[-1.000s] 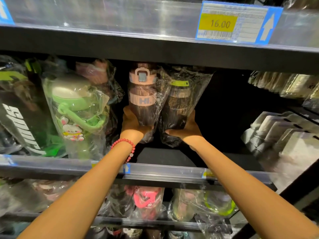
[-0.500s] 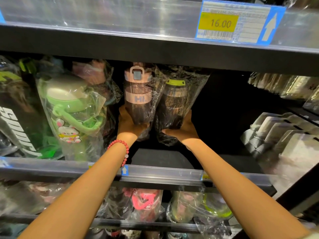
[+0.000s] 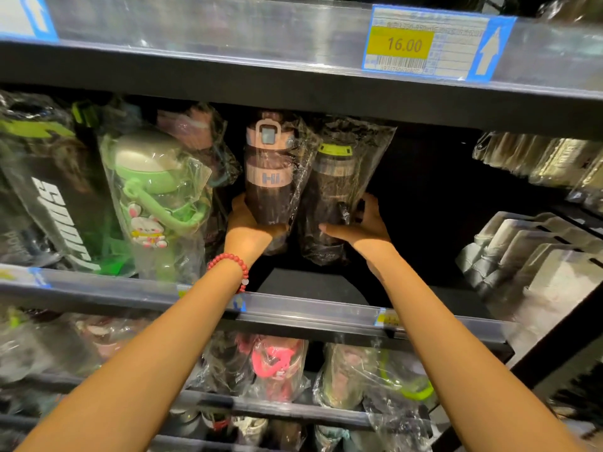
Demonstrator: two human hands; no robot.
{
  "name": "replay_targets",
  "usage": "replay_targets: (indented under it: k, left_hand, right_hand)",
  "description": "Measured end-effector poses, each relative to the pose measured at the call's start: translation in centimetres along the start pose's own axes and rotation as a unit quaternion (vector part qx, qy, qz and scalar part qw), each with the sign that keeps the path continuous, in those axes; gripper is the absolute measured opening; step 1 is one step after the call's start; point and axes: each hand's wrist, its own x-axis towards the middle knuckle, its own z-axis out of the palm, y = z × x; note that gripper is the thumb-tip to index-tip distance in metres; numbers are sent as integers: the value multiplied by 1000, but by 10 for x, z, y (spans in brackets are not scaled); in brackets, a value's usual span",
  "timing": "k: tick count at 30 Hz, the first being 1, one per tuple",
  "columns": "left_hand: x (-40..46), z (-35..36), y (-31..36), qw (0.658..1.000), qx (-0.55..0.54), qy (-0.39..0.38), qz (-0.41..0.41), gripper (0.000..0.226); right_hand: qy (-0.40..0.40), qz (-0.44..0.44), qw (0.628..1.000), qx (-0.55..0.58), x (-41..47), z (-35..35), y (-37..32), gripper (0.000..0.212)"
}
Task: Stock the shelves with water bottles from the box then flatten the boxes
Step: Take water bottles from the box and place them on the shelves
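Her left hand (image 3: pixel 249 225) and right hand (image 3: pixel 360 228) each grip a bottle's (image 3: pixel 272 177) base, where the slippery plastic wrap looks likeliest to slide.

Two wrapped bottles side by side on the middle shelf (image 3: pixel 326 285): pink-capped bottle (image 3: pixel 269 177) left, green-capped bottle (image 3: pixel 332 187) right, touching.

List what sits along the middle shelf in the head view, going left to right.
Black bagged bottle with white lettering → green bottle with a bunny charm → pink-lidded dark bottle gripped by the left hand → green-lidded dark bottle gripped by the right hand → grey packaged goods.
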Motion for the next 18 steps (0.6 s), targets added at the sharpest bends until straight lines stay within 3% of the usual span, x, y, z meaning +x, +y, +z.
replay_targets:
  k: [4,6,9,12,15,18]
  left_hand:
    - [-46,-15,9,998,43,-29,20,69]
    - [-76,-27,13,992,97,-47,69,60]
    - [-121,-52,14,977,158,-47,139,63]
    - [-169,-88,1,956,237,-35,167,64]
    - [-211,-135,-34,932,331,-30,144,65]
    - [-253,-194,-70,912,403,-44,58,64]
  right_hand:
    - [19,5,999,-45,-32,-15,-3,74]
    - [30,-64,985,-156,-62,-19,-4,64]
    - [23,-165,958,-232,-109,-13,-6,57]
    - [-13,-274,902,-333,-156,12,-9,53]
    - [-78,-327,874,-351,-206,57,-13,52]
    - [-157,-354,848,-362,-253,117,-7,51]
